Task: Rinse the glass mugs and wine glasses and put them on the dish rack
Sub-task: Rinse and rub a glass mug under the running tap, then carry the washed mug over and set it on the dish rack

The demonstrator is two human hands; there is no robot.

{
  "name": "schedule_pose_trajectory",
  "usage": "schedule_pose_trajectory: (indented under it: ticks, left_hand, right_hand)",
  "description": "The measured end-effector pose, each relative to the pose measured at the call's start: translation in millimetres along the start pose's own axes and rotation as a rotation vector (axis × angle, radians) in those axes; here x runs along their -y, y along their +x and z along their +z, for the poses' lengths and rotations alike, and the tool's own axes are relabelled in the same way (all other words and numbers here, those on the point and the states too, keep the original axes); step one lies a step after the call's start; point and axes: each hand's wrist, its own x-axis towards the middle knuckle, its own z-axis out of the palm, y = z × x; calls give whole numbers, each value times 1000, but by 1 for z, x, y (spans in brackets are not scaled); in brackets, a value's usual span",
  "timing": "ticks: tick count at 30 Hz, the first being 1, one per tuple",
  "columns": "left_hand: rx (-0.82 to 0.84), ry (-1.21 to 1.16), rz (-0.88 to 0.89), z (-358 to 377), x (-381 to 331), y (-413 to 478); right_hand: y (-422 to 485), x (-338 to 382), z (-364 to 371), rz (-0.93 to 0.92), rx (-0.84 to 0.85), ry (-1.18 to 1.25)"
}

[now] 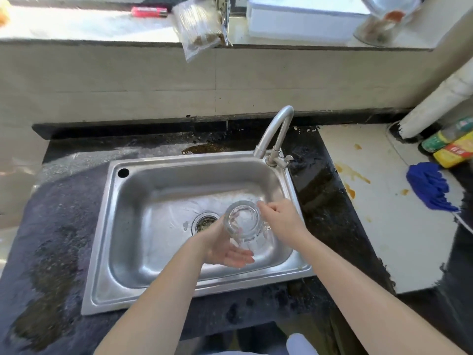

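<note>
A clear glass mug (244,226) hangs upside down over the right half of the steel sink (163,190), its base turned toward me. My right hand (280,221) grips it at the handle side. My left hand (225,248) lies palm up under the mug's lower end, with its fingers spread against the glass. No water runs from the faucet (277,134). No wine glass and no dish rack is in view.
The drain strainer (204,222) sits left of the mug. Dark wet counter (64,226) surrounds the sink. A stained white board (378,201) lies to the right with a blue cloth (430,187) and bottles (453,147). Above, a window ledge holds a plastic bag (199,26).
</note>
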Motion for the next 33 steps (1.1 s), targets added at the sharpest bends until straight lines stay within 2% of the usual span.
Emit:
schedule_pose_trajectory:
  ticks: [2,4,9,12,14,15,18,27,29,33]
  left_hand:
    - [-79,185,40,-5,-5,-6]
    - [-134,259,107,-6,-12,-14]
    - [-188,457,160,3,-24,-35]
    - [-199,322,353,4,-30,-44]
    - [-211,232,462,4,-34,-49]
    - [-249,241,480,5,-34,-49]
    - [-310,346,421,14,-28,-47]
    - [-382,596,493,55,-19,-19]
    - [-354,699,508,73,-15,-10]
    - [-255,921,523,135,-6,4]
  right_hand:
    - [-5,8,2,134,-127,183]
    - [-12,17,4,232,-235,308]
    - [-22,37,1,278,-361,384]
    - [-26,44,-16,236,-355,651]
    - [-30,49,-26,114,-356,836]
    - [-31,50,-28,90,-390,848]
    - [-34,46,-18,140,-547,592]
    - [-61,19,-13,381,-734,732]
    - [-74,9,-24,357,-770,650]
    - [-113,-22,-61,433,-866,682]
